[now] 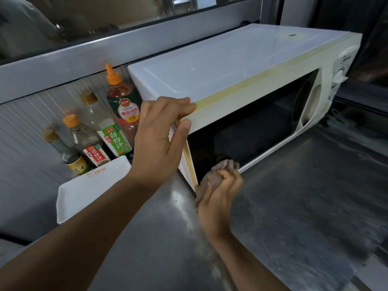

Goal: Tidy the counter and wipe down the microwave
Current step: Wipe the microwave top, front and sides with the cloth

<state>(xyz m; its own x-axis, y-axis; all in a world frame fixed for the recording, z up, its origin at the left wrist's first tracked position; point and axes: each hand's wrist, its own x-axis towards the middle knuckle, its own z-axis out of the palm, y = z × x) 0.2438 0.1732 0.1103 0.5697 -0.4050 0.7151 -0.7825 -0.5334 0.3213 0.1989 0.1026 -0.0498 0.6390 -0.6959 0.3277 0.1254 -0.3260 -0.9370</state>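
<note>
Cloth (218,173) sits bunched in the right hand (218,198), fingers curled round it, pressed at the lower left corner of the microwave (210,66) door. The door's long axis runs away rightward from that grip, so the wipe likely goes that way. Left hand (159,139) pinches the microwave's top left corner, steadying it on the tabletop (294,206).

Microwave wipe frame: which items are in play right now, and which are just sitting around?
In play:
white microwave oven
crumpled brown cloth, in the right hand's grip, at the door's lower corner
left hand, holding the door's top corner

Sitting around:
four sauce bottles against the wall
white rectangular tray
steel counter
</note>
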